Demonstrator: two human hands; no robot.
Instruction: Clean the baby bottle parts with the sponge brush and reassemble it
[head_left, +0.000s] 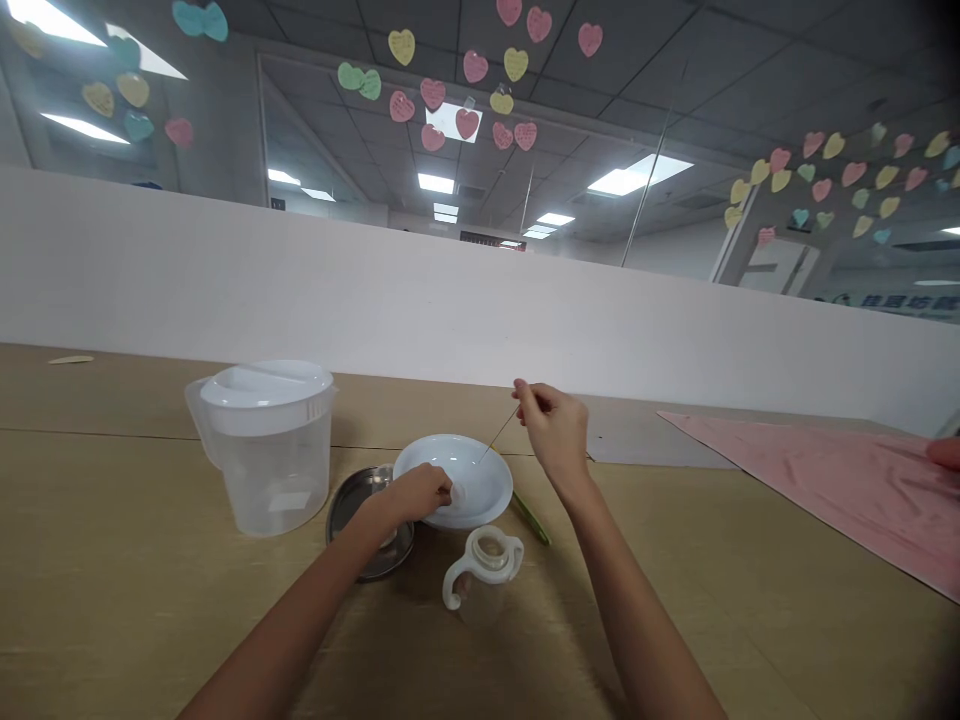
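Observation:
My right hand [556, 432] is raised at the right of a white bowl [487, 505], pinching a thin stick [501, 432] whose lower end slants down into the bowl. My left hand [421, 492] reaches over the bowl's left side, its fingertips closed together. Something pale or clear seems to be by those fingertips, but I cannot make it out. Under my left wrist lies a round metal dish [346, 500], partly hidden by the arm. In front of the bowl stands a clear cup [480, 600] with a white, hook-handled ring piece [491, 570] on top.
A clear lidded pitcher [274, 470] stands at the left. A long green object [532, 518] lies right of the bowl. Farther right a pink cloth [825, 470] is spread out. A low white partition [450, 300] runs along the back, with glass above it.

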